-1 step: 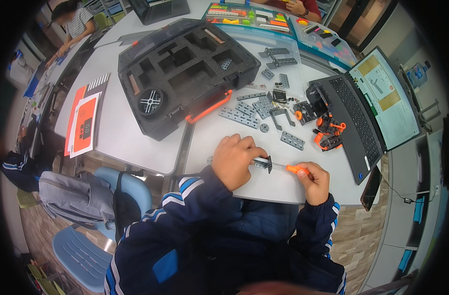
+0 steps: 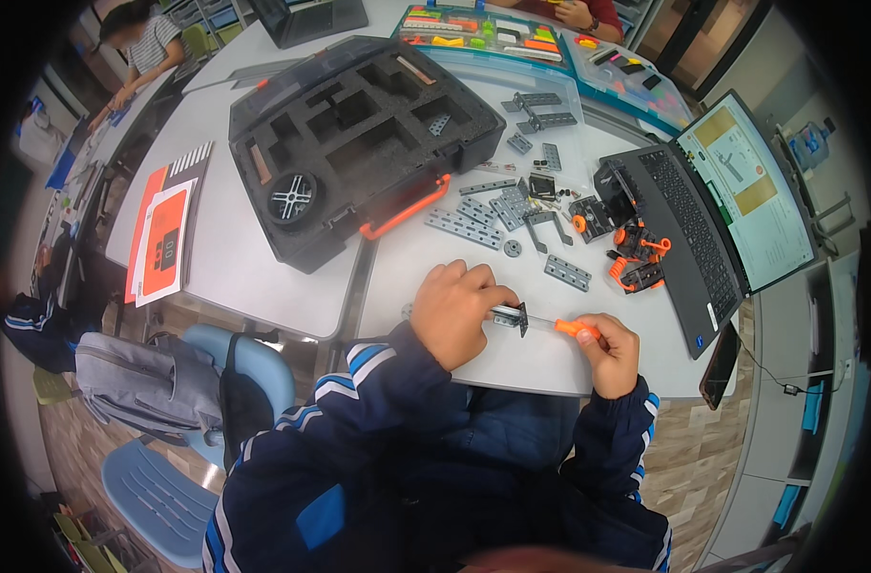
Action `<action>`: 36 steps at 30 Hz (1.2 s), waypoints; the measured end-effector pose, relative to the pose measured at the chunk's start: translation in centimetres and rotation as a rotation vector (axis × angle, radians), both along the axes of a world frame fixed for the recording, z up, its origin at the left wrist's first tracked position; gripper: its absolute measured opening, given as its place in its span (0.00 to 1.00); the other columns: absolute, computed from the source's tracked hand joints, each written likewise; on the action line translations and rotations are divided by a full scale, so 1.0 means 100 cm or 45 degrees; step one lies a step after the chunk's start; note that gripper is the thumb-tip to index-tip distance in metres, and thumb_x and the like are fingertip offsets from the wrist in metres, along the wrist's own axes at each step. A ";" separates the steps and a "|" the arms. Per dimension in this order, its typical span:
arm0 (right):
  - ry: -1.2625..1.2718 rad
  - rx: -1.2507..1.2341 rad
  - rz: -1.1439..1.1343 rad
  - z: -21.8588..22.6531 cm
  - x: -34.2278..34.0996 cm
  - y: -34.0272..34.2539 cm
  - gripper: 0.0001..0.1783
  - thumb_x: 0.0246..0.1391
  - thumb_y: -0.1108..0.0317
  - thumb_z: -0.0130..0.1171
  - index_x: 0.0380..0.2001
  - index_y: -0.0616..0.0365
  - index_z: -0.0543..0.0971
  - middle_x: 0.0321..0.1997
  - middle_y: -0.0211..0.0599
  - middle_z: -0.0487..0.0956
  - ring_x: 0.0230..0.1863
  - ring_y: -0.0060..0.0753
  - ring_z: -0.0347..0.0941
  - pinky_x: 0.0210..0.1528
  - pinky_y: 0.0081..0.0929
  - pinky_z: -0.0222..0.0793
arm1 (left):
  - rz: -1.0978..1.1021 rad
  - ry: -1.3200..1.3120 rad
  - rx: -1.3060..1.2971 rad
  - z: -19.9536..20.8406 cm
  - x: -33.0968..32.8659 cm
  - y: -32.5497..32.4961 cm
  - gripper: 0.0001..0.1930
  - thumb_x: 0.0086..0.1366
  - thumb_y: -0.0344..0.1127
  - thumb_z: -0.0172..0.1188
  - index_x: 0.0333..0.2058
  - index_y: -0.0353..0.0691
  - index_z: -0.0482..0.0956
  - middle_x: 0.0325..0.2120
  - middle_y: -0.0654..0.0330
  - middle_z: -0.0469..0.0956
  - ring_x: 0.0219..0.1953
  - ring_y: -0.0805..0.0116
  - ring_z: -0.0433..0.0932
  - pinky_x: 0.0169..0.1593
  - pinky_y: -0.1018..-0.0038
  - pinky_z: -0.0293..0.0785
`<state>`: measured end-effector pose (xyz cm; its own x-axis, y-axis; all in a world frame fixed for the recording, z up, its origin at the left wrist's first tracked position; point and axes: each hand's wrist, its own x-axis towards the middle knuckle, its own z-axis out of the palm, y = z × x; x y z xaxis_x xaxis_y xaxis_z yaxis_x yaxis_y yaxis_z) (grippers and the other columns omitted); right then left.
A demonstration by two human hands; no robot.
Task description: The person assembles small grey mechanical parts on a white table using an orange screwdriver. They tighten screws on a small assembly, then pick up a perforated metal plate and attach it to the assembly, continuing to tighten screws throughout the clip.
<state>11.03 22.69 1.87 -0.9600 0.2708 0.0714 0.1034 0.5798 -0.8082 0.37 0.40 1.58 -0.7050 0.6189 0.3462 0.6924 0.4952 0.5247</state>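
Note:
My left hand (image 2: 457, 313) is closed around a grey metal beam assembly, mostly hidden under the fingers. A small black bracket (image 2: 523, 320) stands at the end of the assembly, just right of the fingers. In my right hand (image 2: 611, 355), closed around its handle, is a screwdriver (image 2: 578, 330) with an orange grip. Its thin shaft runs left to the black bracket; whether the tip sits in a screw is too small to tell. Grey perforated metal plates (image 2: 464, 227) and a flat grey beam (image 2: 568, 273) lie beyond my hands.
A black foam-lined case (image 2: 359, 143) with an orange handle stands open at the back left, a wheel (image 2: 291, 199) in it. Black-and-orange parts (image 2: 636, 258) lie beside a laptop (image 2: 688, 229) on the right. Booklets (image 2: 158, 239) are at left; other people sit farther off.

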 end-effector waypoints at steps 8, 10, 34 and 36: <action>0.068 -0.036 0.021 -0.004 0.000 -0.006 0.08 0.58 0.71 0.56 0.36 0.63 0.79 0.30 0.35 0.76 0.27 0.23 0.70 0.30 0.18 0.64 | -0.002 0.011 0.024 0.000 0.001 -0.001 0.19 0.47 0.20 0.62 0.36 0.53 0.84 0.27 0.67 0.74 0.33 0.63 0.70 0.39 0.70 0.64; 0.088 -0.036 0.034 -0.003 -0.001 -0.005 0.08 0.58 0.70 0.56 0.36 0.63 0.80 0.31 0.35 0.75 0.27 0.23 0.70 0.30 0.17 0.64 | 0.001 -0.004 0.025 0.000 0.001 -0.002 0.19 0.47 0.21 0.62 0.36 0.53 0.84 0.27 0.67 0.74 0.33 0.63 0.70 0.39 0.69 0.64; 0.306 -0.059 -0.087 -0.018 -0.004 -0.001 0.06 0.58 0.74 0.54 0.35 0.65 0.78 0.32 0.36 0.74 0.30 0.27 0.70 0.35 0.20 0.65 | -0.015 0.114 0.191 -0.007 0.003 -0.002 0.20 0.45 0.18 0.59 0.34 0.50 0.84 0.26 0.66 0.73 0.31 0.62 0.70 0.37 0.69 0.65; 0.376 -0.192 -0.194 -0.022 -0.004 0.002 0.07 0.60 0.73 0.52 0.36 0.65 0.77 0.32 0.33 0.74 0.31 0.25 0.70 0.36 0.20 0.66 | 0.030 0.171 0.185 -0.005 0.002 -0.003 0.20 0.44 0.17 0.58 0.33 0.49 0.84 0.25 0.66 0.73 0.31 0.62 0.69 0.37 0.69 0.64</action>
<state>10.68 22.92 -0.35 -0.8518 0.4377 0.2879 -0.0711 0.4479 -0.8912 0.62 0.11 1.06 -0.6603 0.5392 0.5227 0.7500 0.4382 0.4955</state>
